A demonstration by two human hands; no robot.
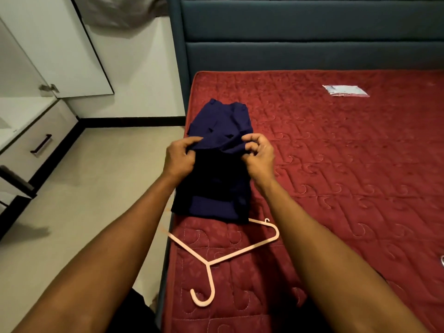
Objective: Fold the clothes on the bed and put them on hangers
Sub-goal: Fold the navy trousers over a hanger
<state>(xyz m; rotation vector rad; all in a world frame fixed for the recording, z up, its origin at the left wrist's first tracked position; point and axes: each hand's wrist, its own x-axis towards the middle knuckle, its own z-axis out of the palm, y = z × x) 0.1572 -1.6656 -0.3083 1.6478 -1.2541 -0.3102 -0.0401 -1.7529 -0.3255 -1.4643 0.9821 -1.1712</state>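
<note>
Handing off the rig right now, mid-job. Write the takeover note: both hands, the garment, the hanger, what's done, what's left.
Left hand: pinches the left side of the raised fold of the navy garment.
Right hand: pinches the right side of the same fold.
Garment: on the red mattress near its left edge. Its near end overlaps the far side of the pink hanger, which lies flat with its hook toward the person.
Done: garment partly folded.
Left: finish the fold and put it on the hanger.
Also there: a white packet, far right on the mattress.
</note>
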